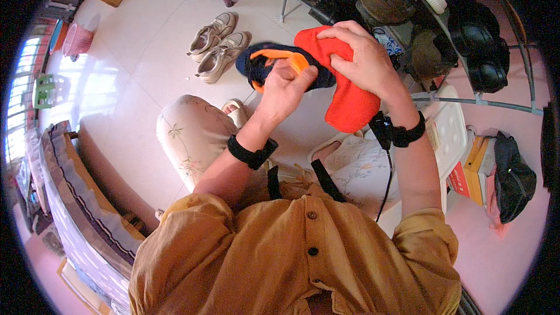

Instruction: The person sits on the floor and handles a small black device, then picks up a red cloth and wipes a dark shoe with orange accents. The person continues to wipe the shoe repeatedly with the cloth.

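In the head view, a dark navy shoe (pixel 323 76) with orange trim (pixel 275 54) hangs in front of my knees, above the tiled floor. My left hand (pixel 284 87) grips the shoe by its orange part, fingers curled over the opening. A bright red cloth (pixel 354 107) lies against the shoe's right end. My right hand (pixel 363 59) holds this cloth, thumb and fingers spread over its upper part, and its lower end droops free. The cloth covers part of the shoe, so whether my right fingers also touch the shoe is hidden.
Beige sneakers (pixel 218 48) stand on the floor beyond my left knee. At the right is a metal shoe rack (pixel 485 101) with several shoes. A white plastic stool (pixel 453 122) and boxes (pixel 474 170) are below it. A pink basket (pixel 78 40) stands far left, a fabric-covered bed edge (pixel 83 192) nearer.
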A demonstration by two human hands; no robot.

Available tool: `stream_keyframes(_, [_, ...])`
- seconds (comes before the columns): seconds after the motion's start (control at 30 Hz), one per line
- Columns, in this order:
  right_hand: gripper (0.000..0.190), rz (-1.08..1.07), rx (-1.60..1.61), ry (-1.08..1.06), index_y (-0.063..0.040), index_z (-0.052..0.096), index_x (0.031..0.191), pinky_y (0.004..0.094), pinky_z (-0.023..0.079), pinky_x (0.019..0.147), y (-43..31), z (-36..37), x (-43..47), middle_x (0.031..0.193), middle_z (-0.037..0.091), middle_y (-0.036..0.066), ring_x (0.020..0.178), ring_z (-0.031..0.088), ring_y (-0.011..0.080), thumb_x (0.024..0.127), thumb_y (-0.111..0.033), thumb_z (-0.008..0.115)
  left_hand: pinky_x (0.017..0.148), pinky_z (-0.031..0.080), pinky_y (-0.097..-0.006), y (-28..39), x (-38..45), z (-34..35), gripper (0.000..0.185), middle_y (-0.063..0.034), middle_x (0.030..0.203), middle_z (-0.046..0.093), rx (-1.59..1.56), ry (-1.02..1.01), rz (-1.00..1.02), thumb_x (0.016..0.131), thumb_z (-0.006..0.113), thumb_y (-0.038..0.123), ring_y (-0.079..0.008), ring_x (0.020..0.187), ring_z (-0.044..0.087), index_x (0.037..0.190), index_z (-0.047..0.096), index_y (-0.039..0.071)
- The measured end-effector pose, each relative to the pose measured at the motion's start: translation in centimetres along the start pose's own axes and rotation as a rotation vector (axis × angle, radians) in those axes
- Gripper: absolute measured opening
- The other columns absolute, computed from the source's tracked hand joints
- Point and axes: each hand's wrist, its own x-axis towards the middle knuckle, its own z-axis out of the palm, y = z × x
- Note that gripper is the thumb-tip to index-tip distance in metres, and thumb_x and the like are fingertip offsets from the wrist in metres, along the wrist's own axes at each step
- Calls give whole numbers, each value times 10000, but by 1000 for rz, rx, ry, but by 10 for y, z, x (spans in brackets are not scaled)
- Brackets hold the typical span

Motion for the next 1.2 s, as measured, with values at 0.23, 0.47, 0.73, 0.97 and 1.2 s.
stream_keyframes(0.23, [454, 98, 29, -29, -121, 649, 1200, 394, 511, 948, 7, 10, 2, 1232, 600, 112, 1117, 622, 306, 831, -374, 720, 878, 420, -487, 9, -17, 14, 278, -36, 827, 633, 733, -135, 532, 743, 717, 338, -260, 998, 572, 637, 670, 85])
stream_keyframes(0.47, [661, 180, -264, -143, -150, 640, 1254, 444, 531, 924, -7, 19, -9, 1258, 572, 104, 1128, 623, 321, 763, -578, 753, 1051, 336, -510, 1, -18, 14, 305, -27, 869, 683, 821, -234, 566, 768, 677, 386, -242, 1041, 586, 662, 695, 101])
stream_keyframes(0.73, [250, 66, -344, 10, -90, 716, 989, 435, 569, 810, -5, 34, -10, 1160, 626, 53, 1013, 638, 296, 800, -248, 676, 1077, 373, -481, 4, -11, 15, 334, -117, 986, 683, 617, -196, 503, 803, 696, 394, -313, 1066, 613, 821, 729, 62])
stream_keyframes(0.97, [193, 25, -424, 106, -79, 701, 911, 415, 583, 716, -14, 25, -11, 1098, 606, 55, 965, 603, 306, 786, -226, 701, 965, 481, -402, 3, -2, 14, 533, -175, 1201, 631, 69, -187, 2, 972, 627, 411, -303, 1096, 617, 1282, 530, -13])
stream_keyframes(1.2, [213, -46, -453, 92, -93, 686, 965, 404, 567, 752, -48, 38, -17, 1245, 596, 43, 984, 607, 299, 788, -205, 719, 991, 476, -415, -5, 19, 19, 378, -80, 1131, 676, -1437, 85, -433, 969, 631, 418, -242, 1065, 622, 1170, 617, 99])
